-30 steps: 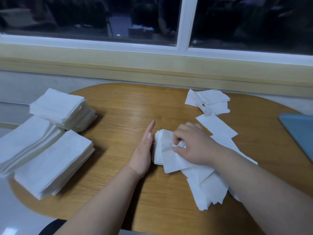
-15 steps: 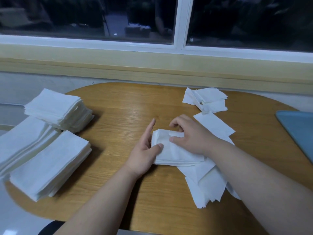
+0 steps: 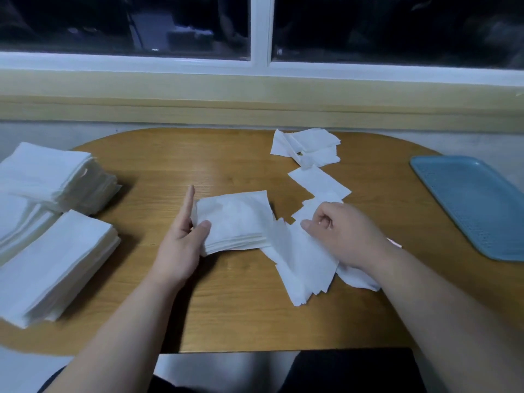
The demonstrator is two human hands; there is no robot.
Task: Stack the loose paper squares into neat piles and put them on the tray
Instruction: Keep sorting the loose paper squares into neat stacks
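On the desk [image 3: 226, 307] the left hand [image 3: 181, 245] grips a small stack [image 3: 235, 219] at its near left corner, thumb on top and forefinger straight along the left edge. Touching the stack's right side lie the loose squares [image 3: 300, 268]. The right hand [image 3: 348, 236] rests on them, its fingers [image 3: 330, 212] curled, thumb and forefinger pinching a sheet. A scatter [image 3: 309, 148] lies further back. The blue tray [image 3: 476, 205] sits well apart at the right, and three neat piles [image 3: 56, 265] at the left.
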